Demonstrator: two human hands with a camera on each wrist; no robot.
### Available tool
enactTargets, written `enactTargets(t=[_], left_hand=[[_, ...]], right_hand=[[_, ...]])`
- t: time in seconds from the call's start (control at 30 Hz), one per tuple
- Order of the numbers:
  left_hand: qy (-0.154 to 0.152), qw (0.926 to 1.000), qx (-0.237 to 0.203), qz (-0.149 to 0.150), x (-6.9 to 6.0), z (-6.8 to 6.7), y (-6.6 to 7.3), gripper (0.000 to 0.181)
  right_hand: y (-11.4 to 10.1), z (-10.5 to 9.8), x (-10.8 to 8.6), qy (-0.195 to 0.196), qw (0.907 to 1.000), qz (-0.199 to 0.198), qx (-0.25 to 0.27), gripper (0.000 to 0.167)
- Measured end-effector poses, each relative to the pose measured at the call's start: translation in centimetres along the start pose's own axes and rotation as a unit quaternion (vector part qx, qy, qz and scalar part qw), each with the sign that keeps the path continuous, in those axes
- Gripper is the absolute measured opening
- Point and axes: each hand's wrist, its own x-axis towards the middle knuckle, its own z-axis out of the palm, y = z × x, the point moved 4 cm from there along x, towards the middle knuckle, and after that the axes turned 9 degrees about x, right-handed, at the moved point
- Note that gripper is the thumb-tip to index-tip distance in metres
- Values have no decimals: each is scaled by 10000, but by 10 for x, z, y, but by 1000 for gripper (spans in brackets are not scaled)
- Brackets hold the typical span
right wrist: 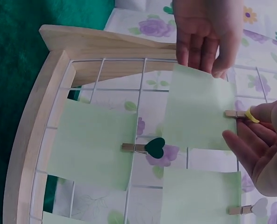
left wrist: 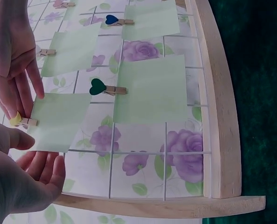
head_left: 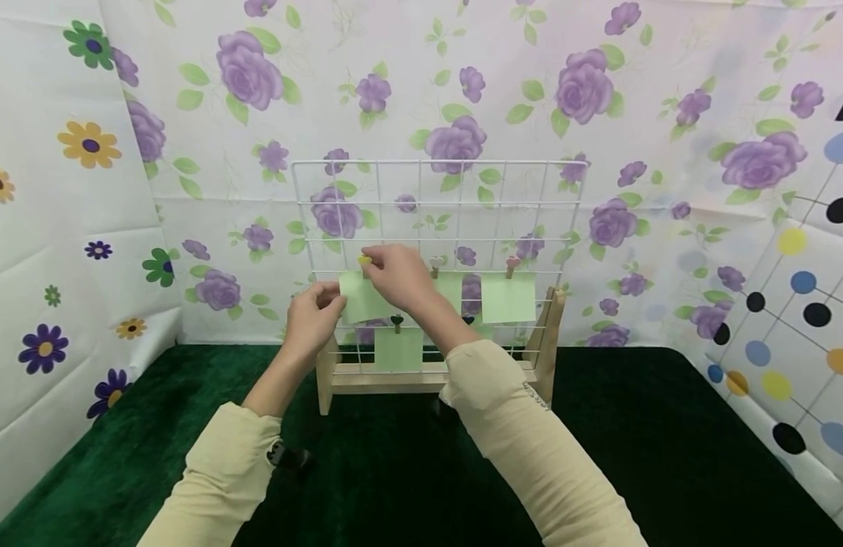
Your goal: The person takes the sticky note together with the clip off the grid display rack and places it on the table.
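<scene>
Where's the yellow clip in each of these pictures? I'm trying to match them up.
Head: the yellow clip is a little left of centre, at the right hand's fingertips.
Left wrist: near the left edge, just below mid-height.
Right wrist: toward the right edge, about mid-height, pinched by the right hand.
Shared landmark: the dark green heart clip on a neighbouring paper, visible in all three.

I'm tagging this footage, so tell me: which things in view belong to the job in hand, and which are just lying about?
Job in hand:
- left hand, pinching the pale green paper at its edge
- right hand, pinching the yellow-heart clip
- wire grid
- wooden stand
- other clipped papers

Just surroundings:
- dark green cloth
- floral backdrop
- dotted sheet
</scene>
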Motion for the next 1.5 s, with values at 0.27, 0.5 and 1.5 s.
enactTargets(t=[0.27,0.5,1.5], left_hand=[[-143,9993,-300,-181,2,-1,1,37],[-227,9977,-531,-345,6,-2,3,36],[380,9977,-292,-481,11,6,2,33]], right_hand=[[-3,5,3,325,9975,-63,-628,33],[-5,6,3,495,9950,-266,-820,29],[-4,8,11,898,9835,-823,-1339,21]])
